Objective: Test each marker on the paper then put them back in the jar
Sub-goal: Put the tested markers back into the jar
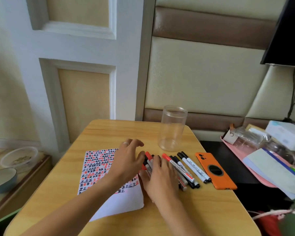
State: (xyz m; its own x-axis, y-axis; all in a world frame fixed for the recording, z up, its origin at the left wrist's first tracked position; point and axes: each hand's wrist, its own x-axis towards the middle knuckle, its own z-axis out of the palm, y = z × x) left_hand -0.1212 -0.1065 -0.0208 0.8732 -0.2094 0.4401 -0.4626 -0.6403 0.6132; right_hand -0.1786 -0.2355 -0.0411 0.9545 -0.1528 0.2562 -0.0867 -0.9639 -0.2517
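From the head camera, you look down on a small wooden table [109,132] that stands against a padded wall. Your left hand [126,160] lies over the right edge of the paper [99,166], which is covered with rows of red and black test marks. Its fingers are relaxed and a little spread, with the fingertips touching the left end of the marker group; it holds nothing that you can see. Your right hand [160,174] rests flat on top of the markers [186,166], fingers mostly straight and pointing to the far side. Whether a marker is held under the palm, you cannot tell. The markers lie on the table in a loose row, side by side, with red and black caps, just right of the paper. The jar [173,128] stands upright behind them, clear, without lid, with nothing inside. An orange phone [215,171] lies face down just right of the markers. On the far right is a pink tray [255,174] with papers and packets.
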